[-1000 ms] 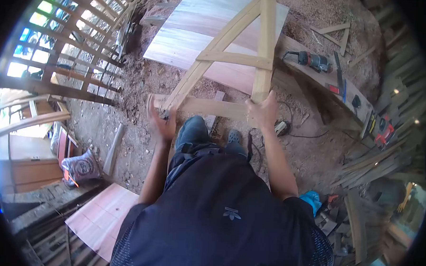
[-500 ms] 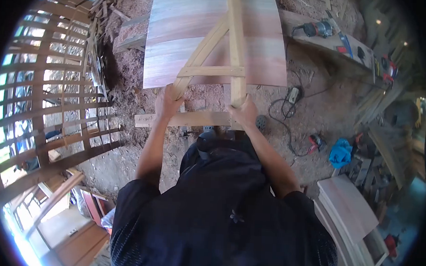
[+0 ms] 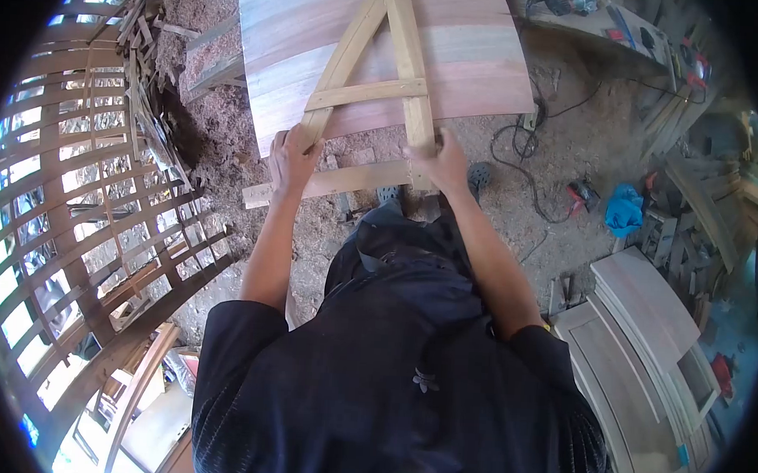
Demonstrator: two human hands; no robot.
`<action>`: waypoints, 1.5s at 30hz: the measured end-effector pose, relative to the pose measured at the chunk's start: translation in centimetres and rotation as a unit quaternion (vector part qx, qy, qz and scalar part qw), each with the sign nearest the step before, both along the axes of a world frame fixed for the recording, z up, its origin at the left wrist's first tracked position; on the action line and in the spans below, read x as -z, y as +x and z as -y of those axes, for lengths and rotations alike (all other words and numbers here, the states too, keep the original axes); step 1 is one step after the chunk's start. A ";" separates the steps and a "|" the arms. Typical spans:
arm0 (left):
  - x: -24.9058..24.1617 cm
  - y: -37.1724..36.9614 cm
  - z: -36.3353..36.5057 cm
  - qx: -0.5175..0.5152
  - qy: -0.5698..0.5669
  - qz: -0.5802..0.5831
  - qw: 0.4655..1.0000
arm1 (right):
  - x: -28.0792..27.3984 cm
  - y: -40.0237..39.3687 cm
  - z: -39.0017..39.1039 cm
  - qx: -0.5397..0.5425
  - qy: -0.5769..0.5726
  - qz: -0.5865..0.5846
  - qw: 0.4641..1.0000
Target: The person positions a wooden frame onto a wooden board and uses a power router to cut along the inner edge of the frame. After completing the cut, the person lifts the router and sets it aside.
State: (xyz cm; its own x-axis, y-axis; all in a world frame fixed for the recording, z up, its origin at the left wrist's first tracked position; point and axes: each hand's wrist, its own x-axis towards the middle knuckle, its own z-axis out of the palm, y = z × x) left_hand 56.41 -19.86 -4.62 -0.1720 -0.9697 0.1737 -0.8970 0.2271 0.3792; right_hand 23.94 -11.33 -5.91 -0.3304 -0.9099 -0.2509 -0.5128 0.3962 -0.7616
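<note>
- We see our left hand (image 3: 293,160) wrapped round the near end of the slanted leg (image 3: 350,54) of the wooden frame (image 3: 368,93)
- Our right hand (image 3: 443,165) curls round its straighter leg (image 3: 403,40)
- We find the frame mostly over the pale board (image 3: 479,72); touching or apart, we cannot tell

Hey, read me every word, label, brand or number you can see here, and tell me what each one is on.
There is no word, brand or number I can read.
Dark shirt: a small pale emblem, no readable lettering.
Power tool on the bench: any label is too small and blurred to read.
Red tool on the ground: any label is too small to read.
Wooden frame: no lettering I can make out.
</note>
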 end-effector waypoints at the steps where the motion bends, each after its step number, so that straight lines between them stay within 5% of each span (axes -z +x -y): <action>1: 0.1 0.1 0.0 -0.002 0.002 0.003 1.000 | 0.9 -0.4 -1.5 0.001 0.003 0.000 1.000; 4: -0.3 -0.2 -0.2 -0.015 0.011 0.011 1.000 | 2.1 -1.1 -5.8 0.073 -0.129 -0.026 0.989; 5: -0.5 -0.3 -0.3 -0.025 0.014 0.016 0.999 | 1.8 -1.2 -6.9 0.111 -0.027 0.206 0.972; 6: -0.5 -0.2 -0.4 -0.022 0.017 0.016 0.999 | 1.7 -1.1 -7.7 0.146 0.074 0.426 0.890; 9: -0.5 -0.1 -0.3 -0.016 0.015 -0.010 1.000 | 3.1 0.2 -7.8 0.137 0.054 0.463 0.874; 24: 1.6 -0.1 5.2 -0.062 0.038 -0.010 0.997 | 3.1 2.3 -0.3 0.268 -0.030 0.478 0.836; 45: 1.6 0.9 6.5 -0.040 0.020 -0.041 0.998 | 4.8 1.8 -0.6 0.245 0.010 0.504 0.828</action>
